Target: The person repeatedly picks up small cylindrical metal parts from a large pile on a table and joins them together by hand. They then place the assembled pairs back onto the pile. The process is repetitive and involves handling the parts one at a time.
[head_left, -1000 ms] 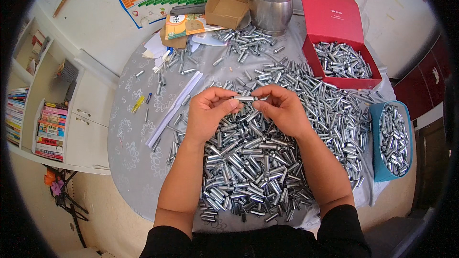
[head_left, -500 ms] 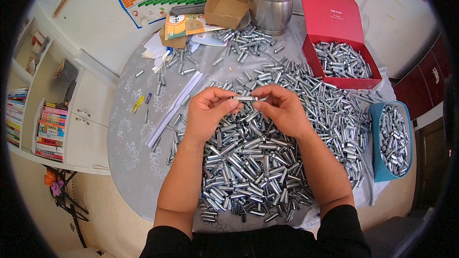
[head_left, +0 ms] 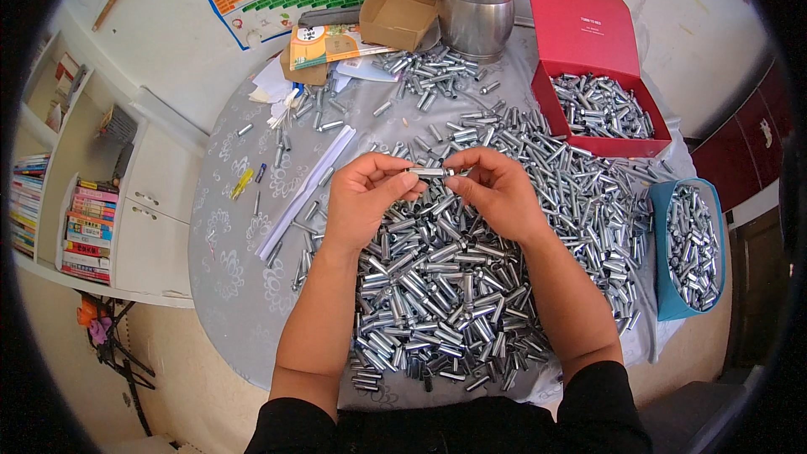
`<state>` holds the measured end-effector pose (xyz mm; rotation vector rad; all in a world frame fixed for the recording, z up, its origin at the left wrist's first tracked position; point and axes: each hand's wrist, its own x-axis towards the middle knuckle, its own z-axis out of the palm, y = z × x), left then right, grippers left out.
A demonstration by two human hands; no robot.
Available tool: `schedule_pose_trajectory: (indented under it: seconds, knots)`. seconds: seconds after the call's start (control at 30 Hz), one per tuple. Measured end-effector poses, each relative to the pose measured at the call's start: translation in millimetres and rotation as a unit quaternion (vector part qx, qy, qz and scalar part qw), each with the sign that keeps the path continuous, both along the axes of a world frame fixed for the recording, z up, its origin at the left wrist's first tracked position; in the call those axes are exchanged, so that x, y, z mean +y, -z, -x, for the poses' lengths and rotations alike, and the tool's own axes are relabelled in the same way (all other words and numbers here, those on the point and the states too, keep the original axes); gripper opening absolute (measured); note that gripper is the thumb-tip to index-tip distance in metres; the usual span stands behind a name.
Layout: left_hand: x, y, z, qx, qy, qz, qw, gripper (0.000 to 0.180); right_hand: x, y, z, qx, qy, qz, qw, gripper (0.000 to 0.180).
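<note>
Head view: both hands are meeting over the middle of the surface [head_left: 231,311], each with thumb and fingertips pinched narrow. Left hand [head_left: 361,195] is gripping the left end of a small silvery metal piece [head_left: 430,172]; right hand [head_left: 496,192] is pinching at its right end. The piece is lying nearly level between them, above a broad heap of similar metal pieces [head_left: 437,286]. Black sleeves [head_left: 298,424] are showing low in the view, forearms reaching over the near part of the heap. To the right, a red box [head_left: 618,145] is standing with its lid open, holding more pieces; nearer the person, a teal container [head_left: 662,256] is holding others. At the back, a lidded steel pot [head_left: 477,17] is standing just beside an open cardboard box [head_left: 399,13], with a book [head_left: 324,44] lying to the left. Left of the hands, a long white strip [head_left: 304,195] is lying at a slant; past it, a small yellow item [head_left: 243,183] is resting on the patterned grey cloth [head_left: 220,244].
</note>
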<state>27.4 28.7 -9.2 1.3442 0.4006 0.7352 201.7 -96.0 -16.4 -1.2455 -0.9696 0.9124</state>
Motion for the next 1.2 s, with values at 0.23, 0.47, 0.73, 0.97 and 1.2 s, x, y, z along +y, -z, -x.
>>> schedule_pose_trajectory:
  seconds: [0.23,0.47,0.73,0.97,1.2]
  knots:
    - [-2,0,-1,-0.004,-0.001,0.015,1.000,0.015,-1,-7,6,-0.058,0.012,0.008,0.998,0.030]
    - [6,5,3,-0.010,-0.010,0.003,1.000,0.016,2,0,4,-0.005,0.029,-0.023,0.999,0.026]
    - [-3,-1,-1,0.022,0.003,0.015,1.000,0.015,-1,0,4,-0.042,0.003,0.014,0.999,0.019]
    - [7,0,5,-0.013,-0.082,0.016,0.996,0.010,-3,-8,1,0.025,0.059,-0.041,0.997,0.016]
    - [10,2,6,-0.046,-0.095,0.012,0.994,0.016,-10,-12,-6,-0.318,-0.145,-0.112,0.930,0.015]
